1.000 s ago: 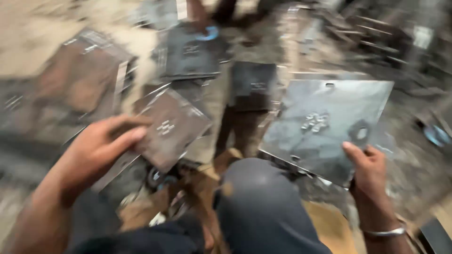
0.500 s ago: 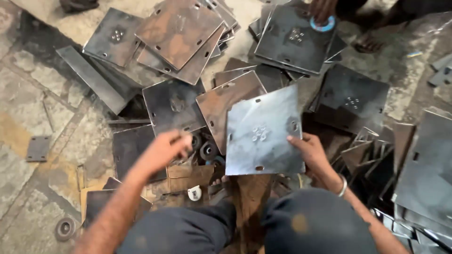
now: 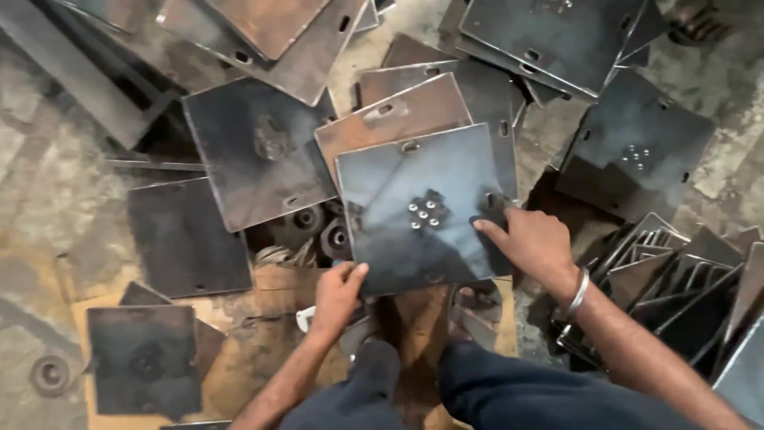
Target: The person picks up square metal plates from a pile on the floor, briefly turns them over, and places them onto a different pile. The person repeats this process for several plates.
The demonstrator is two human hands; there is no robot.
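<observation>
A square steel plate (image 3: 406, 239) with several small holes at its centre lies in front of my knees, on top of other plates. My right hand (image 3: 532, 241) rests on the plate's right edge, fingers spread over it near a corner slot. My left hand (image 3: 337, 293) grips the plate's lower left corner, thumb on top. A rusty brown plate (image 3: 390, 119) lies just behind it, partly under it.
Many more dark and rusty steel plates (image 3: 259, 151) lie scattered around on the stone floor. A stack of plates on edge (image 3: 676, 279) stands at the right. Round metal pieces (image 3: 334, 235) sit under the plates at centre. Flat cardboard (image 3: 263, 318) lies under my legs.
The plate held up in my right hand has come down flat onto the pile. My left hand moved over to its lower left corner. The view has tilted down and closer.
</observation>
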